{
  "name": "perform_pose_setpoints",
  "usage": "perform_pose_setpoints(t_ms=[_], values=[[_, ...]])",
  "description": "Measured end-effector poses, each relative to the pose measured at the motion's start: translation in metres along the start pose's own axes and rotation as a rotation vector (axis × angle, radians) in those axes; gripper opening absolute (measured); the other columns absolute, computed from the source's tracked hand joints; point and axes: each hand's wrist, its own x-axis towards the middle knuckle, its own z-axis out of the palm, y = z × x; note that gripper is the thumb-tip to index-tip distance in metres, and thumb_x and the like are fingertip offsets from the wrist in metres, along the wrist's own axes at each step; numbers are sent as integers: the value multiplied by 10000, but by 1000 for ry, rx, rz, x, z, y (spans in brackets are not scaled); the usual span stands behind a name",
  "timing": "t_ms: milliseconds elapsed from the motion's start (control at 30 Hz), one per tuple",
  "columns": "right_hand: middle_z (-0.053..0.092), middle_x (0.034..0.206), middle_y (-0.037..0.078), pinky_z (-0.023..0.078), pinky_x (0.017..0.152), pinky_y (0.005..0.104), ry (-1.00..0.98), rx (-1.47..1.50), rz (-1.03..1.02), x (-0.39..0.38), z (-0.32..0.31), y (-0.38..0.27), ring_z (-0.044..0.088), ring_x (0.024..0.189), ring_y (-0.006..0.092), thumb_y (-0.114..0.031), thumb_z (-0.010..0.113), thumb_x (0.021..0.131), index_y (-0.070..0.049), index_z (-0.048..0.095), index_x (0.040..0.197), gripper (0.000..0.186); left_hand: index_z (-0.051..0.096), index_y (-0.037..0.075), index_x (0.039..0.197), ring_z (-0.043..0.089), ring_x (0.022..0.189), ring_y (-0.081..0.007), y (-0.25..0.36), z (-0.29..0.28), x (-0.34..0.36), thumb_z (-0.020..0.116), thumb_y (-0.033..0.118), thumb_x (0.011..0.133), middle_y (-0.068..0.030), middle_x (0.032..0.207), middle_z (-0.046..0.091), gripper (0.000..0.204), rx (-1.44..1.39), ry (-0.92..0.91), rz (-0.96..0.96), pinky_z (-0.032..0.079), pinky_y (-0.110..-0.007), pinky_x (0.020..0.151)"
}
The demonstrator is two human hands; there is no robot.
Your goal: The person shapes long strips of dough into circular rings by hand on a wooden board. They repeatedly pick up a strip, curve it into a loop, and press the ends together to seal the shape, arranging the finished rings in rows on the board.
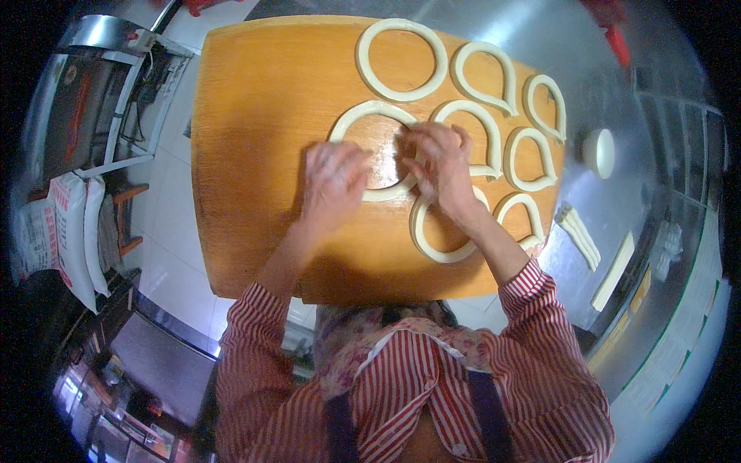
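Note:
A pale dough ring (pixel 374 108) lies on the wooden board (pixel 255 154) in front of me. My left hand (pixel 333 181), slightly blurred, curls over the ring's left side. Across from it, my right hand (pixel 444 166) has its fingers bent around the ring's right side, hiding that stretch of dough. Just past my right hand is a drop-shaped dough loop (pixel 494 143). Another dough ring (pixel 423 231) lies partly under my right wrist. A full round dough ring (pixel 401 60) sits farther back.
More dough loops (pixel 529 160) cover the board's right side. On the metal table (pixel 571 193) to the right are a white bowl (pixel 599 153), dough strips (pixel 580 238) and a long pale bar (pixel 614 272). White sacks (pixel 77 231) stand at the left, below a metal-framed machine (pixel 127 100).

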Motion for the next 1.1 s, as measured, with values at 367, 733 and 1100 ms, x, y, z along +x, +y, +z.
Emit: perform_pose_setpoints(t_ms=[367, 733, 1100], values=[[630, 1276, 104, 397, 1061, 463, 69, 282, 63, -81, -45, 11, 548, 1233, 323, -92, 690, 847, -62, 709, 1097, 252, 613, 33, 1239, 472, 1299, -317, 37, 11, -17, 711, 248, 868, -136, 1319, 551, 440, 309, -137, -83, 301, -517, 1144], [554, 1388, 179, 460, 1042, 444, 352, -56, 612, -393, -136, 208, 554, 1237, 381, -69, 633, 916, -21, 580, 1318, 408, 530, 8, 1379, 424, 1369, -411, 210, 150, -13, 672, 85, 874, -232, 1471, 464, 530, -55, -41, 95, 341, -499, 1144], [304, 1597, 137, 258, 1176, 580, 289, -298, 866, -497, -157, 313, 300, 1470, 333, -203, 513, 1002, -50, 321, 1531, 583, 261, 4, 1551, 171, 1518, -363, 389, 399, -5, 579, 334, 966, -160, 1646, 200, 743, 285, -643, 500, 137, -532, 1234]])
